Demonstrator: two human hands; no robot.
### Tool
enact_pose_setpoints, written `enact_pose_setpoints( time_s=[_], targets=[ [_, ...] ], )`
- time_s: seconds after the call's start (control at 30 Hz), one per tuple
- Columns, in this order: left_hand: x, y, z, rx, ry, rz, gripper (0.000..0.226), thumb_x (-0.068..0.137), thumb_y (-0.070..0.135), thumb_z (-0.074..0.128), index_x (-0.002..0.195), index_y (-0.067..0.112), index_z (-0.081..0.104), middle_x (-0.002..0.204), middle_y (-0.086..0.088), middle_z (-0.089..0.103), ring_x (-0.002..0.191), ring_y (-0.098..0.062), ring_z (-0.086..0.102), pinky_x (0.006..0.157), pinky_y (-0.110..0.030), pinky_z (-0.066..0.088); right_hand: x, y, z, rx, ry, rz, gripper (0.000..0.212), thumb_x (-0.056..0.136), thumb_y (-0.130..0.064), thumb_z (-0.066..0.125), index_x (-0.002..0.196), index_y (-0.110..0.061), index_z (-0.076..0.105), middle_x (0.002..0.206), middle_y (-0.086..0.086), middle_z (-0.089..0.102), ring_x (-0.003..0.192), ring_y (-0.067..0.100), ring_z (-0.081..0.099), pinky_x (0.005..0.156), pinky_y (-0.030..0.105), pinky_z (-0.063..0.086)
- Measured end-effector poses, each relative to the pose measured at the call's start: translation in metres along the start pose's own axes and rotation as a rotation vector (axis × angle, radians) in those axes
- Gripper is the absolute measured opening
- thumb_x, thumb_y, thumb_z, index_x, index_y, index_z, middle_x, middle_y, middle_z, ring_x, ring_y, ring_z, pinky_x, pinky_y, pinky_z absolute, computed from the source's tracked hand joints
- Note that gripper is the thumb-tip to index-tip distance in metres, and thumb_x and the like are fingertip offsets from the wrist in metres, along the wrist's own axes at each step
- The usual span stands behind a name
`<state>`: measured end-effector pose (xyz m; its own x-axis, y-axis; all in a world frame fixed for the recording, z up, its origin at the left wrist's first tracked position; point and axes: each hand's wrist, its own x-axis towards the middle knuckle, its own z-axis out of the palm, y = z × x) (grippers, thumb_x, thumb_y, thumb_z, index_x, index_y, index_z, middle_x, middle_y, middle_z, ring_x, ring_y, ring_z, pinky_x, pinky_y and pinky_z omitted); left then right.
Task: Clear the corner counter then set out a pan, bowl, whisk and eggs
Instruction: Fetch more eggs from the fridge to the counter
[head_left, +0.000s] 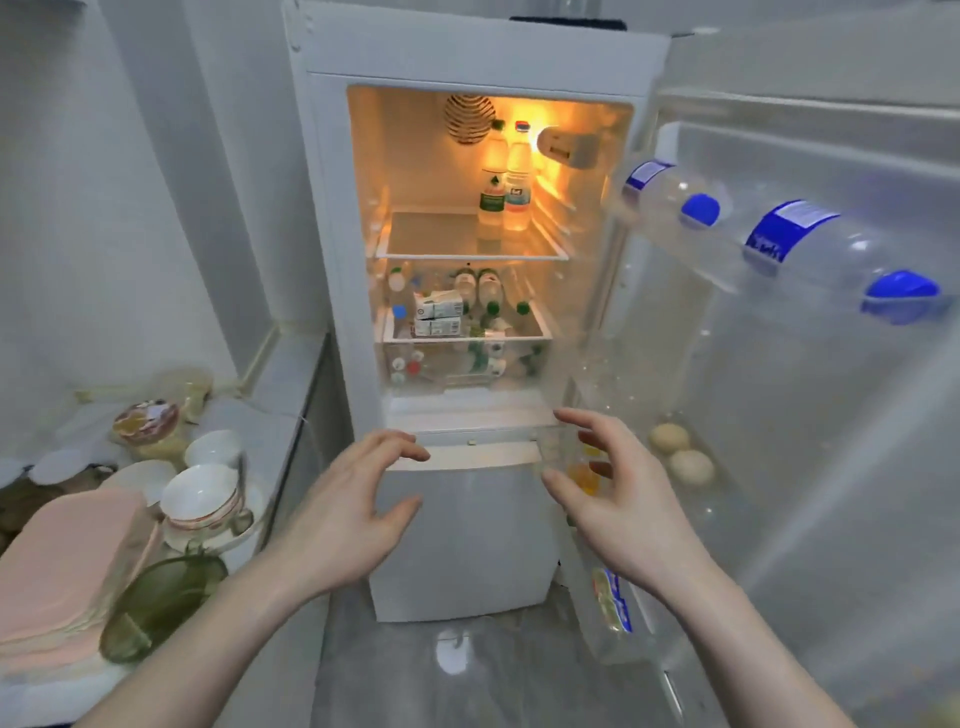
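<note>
Two pale round eggs (680, 452) on lower shelf of open white fridge door (810, 467), just right of right hand (618, 499). Left hand (358, 499) near. Both grips wide, holding nothing.

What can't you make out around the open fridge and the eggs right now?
- Eggs in the fridge door, head view: two show; the cloudy door bin blurs any others.
- Crisper drawer: bottles overlap, count unclear.
- Carton print: too small.
- Counter: cut off by the left edge.
- Right hand: hides part of the lower door shelf.
</note>
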<state>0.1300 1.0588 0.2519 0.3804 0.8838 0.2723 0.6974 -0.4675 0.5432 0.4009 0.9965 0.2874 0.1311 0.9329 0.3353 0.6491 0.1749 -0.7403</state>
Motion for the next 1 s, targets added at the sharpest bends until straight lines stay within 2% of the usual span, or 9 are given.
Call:
enact_pose_setpoints(
  time_s=[0.1, 0.27, 0.3, 0.43, 0.47, 0.6, 0.73, 0.9, 1.0],
  targets=[
    [0.053, 0.025, 0.024, -0.022, -0.076, 0.142, 0.034, 0.090, 0.026, 0.070, 0.120, 0.037, 0.058, 0.134, 0.023, 0.047, 0.128, 0.001, 0.047, 0.100, -0.012, 0.030, 0.006, 0.021, -0.027, -0.104, 0.063, 0.056, 0.051, 0.085, -0.026, 0.076, 0.130, -0.040, 0.055, 0.128, -0.028, 0.055, 0.123, -0.010, 0.048, 0.106, 0.025, 0.043],
    [0.112, 0.073, 0.058, -0.066, -0.138, 0.302, 0.031, 0.094, 0.031, 0.064, 0.124, 0.035, 0.056, 0.134, 0.020, 0.049, 0.127, -0.005, 0.047, 0.105, -0.025, 0.038, 0.012, 0.046, -0.051, -0.268, 0.120, 0.091, 0.049, 0.087, -0.018, 0.071, 0.130, -0.035, 0.055, 0.127, -0.019, 0.053, 0.105, -0.006, 0.049, 0.093, 0.004, 0.035],
    [0.124, 0.084, 0.066, -0.069, -0.149, 0.329, 0.032, 0.093, 0.031, 0.064, 0.124, 0.034, 0.057, 0.132, 0.019, 0.051, 0.126, -0.006, 0.049, 0.105, -0.027, 0.040, 0.015, 0.051, -0.054, -0.294, 0.125, 0.108, 0.051, 0.088, -0.017, 0.070, 0.133, -0.033, 0.053, 0.127, -0.016, 0.053, 0.102, -0.005, 0.048, 0.090, 0.004, 0.033],
    [0.158, 0.114, 0.091, -0.054, -0.207, 0.391, 0.034, 0.090, 0.034, 0.066, 0.123, 0.034, 0.059, 0.128, 0.014, 0.057, 0.120, -0.011, 0.054, 0.102, -0.034, 0.046, 0.015, 0.070, -0.057, -0.368, 0.108, 0.196, 0.067, 0.087, -0.019, 0.066, 0.146, -0.030, 0.037, 0.121, -0.012, 0.054, 0.100, 0.010, 0.054, 0.098, 0.033, 0.046],
    [0.165, 0.121, 0.097, -0.044, -0.220, 0.404, 0.034, 0.089, 0.034, 0.066, 0.123, 0.033, 0.059, 0.127, 0.012, 0.058, 0.119, -0.012, 0.055, 0.101, -0.035, 0.047, 0.014, 0.072, -0.057, -0.384, 0.106, 0.212, 0.070, 0.087, -0.018, 0.065, 0.149, -0.029, 0.033, 0.121, -0.013, 0.053, 0.104, 0.012, 0.054, 0.100, 0.036, 0.047],
    [0.187, 0.146, 0.124, 0.036, -0.284, 0.466, 0.039, 0.088, 0.032, 0.066, 0.126, 0.029, 0.060, 0.128, 0.006, 0.063, 0.119, -0.018, 0.056, 0.099, -0.032, 0.046, 0.012, 0.079, -0.057, -0.392, 0.114, 0.254, 0.079, 0.086, -0.012, 0.061, 0.154, -0.024, 0.024, 0.132, -0.007, 0.048, 0.120, 0.019, 0.049, 0.106, 0.035, 0.042],
    [0.203, 0.165, 0.139, 0.127, -0.339, 0.525, 0.042, 0.084, 0.029, 0.067, 0.126, 0.023, 0.064, 0.125, -0.001, 0.067, 0.118, -0.024, 0.057, 0.099, -0.032, 0.045, 0.010, 0.082, -0.056, -0.367, 0.116, 0.291, 0.084, 0.084, -0.009, 0.059, 0.155, -0.027, 0.019, 0.142, -0.003, 0.039, 0.128, 0.021, 0.044, 0.110, 0.037, 0.039],
    [0.217, 0.179, 0.143, 0.185, -0.363, 0.551, 0.039, 0.080, 0.041, 0.071, 0.117, 0.029, 0.067, 0.112, 0.008, 0.070, 0.109, -0.022, 0.058, 0.091, -0.036, 0.053, 0.007, 0.088, -0.057, -0.365, 0.134, 0.319, 0.088, 0.083, -0.010, 0.061, 0.155, -0.031, 0.014, 0.144, -0.006, 0.035, 0.130, 0.018, 0.041, 0.108, 0.036, 0.040],
    [0.215, 0.183, 0.150, 0.225, -0.374, 0.581, 0.040, 0.081, 0.040, 0.072, 0.119, 0.030, 0.067, 0.114, 0.005, 0.071, 0.110, -0.024, 0.059, 0.088, -0.033, 0.053, 0.007, 0.090, -0.061, -0.377, 0.149, 0.340, 0.089, 0.085, -0.014, 0.064, 0.157, -0.027, 0.015, 0.151, -0.004, 0.033, 0.135, 0.019, 0.038, 0.112, 0.036, 0.036]
  ],
)
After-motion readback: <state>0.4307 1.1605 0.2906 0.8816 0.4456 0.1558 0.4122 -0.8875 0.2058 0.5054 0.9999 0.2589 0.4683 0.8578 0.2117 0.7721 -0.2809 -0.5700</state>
